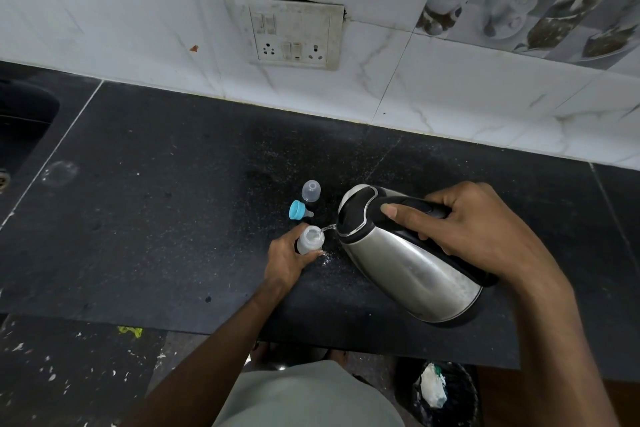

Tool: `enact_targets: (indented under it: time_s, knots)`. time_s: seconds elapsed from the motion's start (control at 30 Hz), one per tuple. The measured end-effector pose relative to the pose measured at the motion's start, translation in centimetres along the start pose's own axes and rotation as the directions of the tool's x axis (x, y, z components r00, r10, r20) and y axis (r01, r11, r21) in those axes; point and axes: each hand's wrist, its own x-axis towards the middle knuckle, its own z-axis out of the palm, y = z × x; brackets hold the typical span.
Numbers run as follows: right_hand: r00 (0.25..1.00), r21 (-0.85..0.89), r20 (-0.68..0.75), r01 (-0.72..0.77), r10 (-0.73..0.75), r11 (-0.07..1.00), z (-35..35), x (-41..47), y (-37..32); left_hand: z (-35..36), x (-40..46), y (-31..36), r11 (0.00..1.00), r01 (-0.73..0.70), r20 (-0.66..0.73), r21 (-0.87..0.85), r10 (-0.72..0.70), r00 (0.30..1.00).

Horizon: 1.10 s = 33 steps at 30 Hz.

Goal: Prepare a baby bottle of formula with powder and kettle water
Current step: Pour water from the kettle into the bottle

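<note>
A small clear baby bottle (309, 240) stands open on the black counter (156, 211), and my left hand (287, 258) grips its body. My right hand (467, 229) holds the black handle of a steel kettle (408, 260), thumb along the top. The kettle is tilted to the left, and a thin stream of water (327, 228) runs from its spout into the bottle's mouth. Just behind the bottle lie a blue screw ring with teat (299, 210) and a clear cap (311, 191). A few drops shine on the counter beside the bottle.
A tiled wall with a socket plate (294, 35) backs the counter. A dark sink (20, 128) lies at the far left. Below the counter edge sits a black bin (440, 392) with white rubbish, on a paint-spattered floor.
</note>
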Motion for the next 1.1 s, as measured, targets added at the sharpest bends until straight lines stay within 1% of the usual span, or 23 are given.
enact_targets:
  time_s: [0.33,0.77,1.1]
  knots:
    - [1.0,-0.032,0.0,0.0,0.0,1.0,-0.08,0.11,0.15,-0.13,-0.09,0.19,1.0,-0.003,-0.004,-0.008,0.003,1.0]
    - [1.0,-0.014,0.019,0.008,-0.008,1.0,0.0,0.21,0.41,-0.15,-0.1,0.21,1.0,0.003,0.008,-0.009,-0.003,1.0]
    - [0.999,-0.044,0.012,0.03,-0.029,0.999,-0.4,0.18,0.19,-0.06,-0.01,-0.11,1.0,0.017,0.013,-0.007,-0.017,1.0]
